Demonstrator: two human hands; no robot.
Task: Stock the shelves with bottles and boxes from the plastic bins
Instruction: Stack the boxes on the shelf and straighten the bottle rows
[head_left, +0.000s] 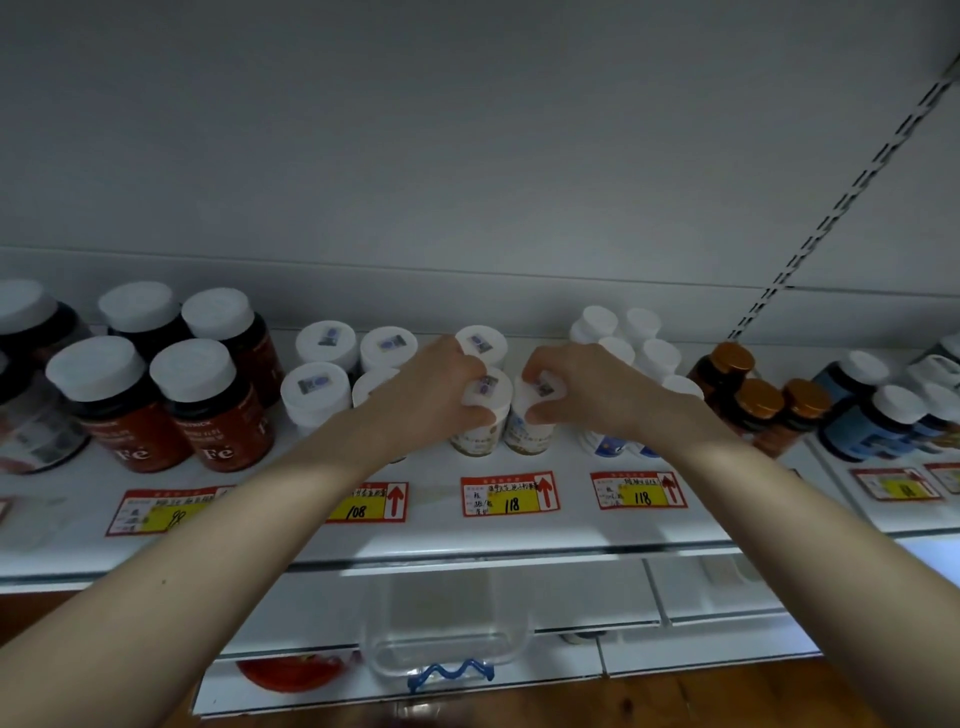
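Below the centre 118 price tag sits a clear plastic bin. Just behind that tag, on the shelf, my left hand has its fingers clamped on the left bottle at the cap, and my right hand likewise on the right bottle. Both bottles stand upright, caps up.

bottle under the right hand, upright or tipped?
Upright. The bottle stands on its base on the shelf, cap on top, with the right hand pinching the cap.

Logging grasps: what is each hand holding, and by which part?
The left hand grips the left bottle by its white cap; right hand, the right bottle likewise.
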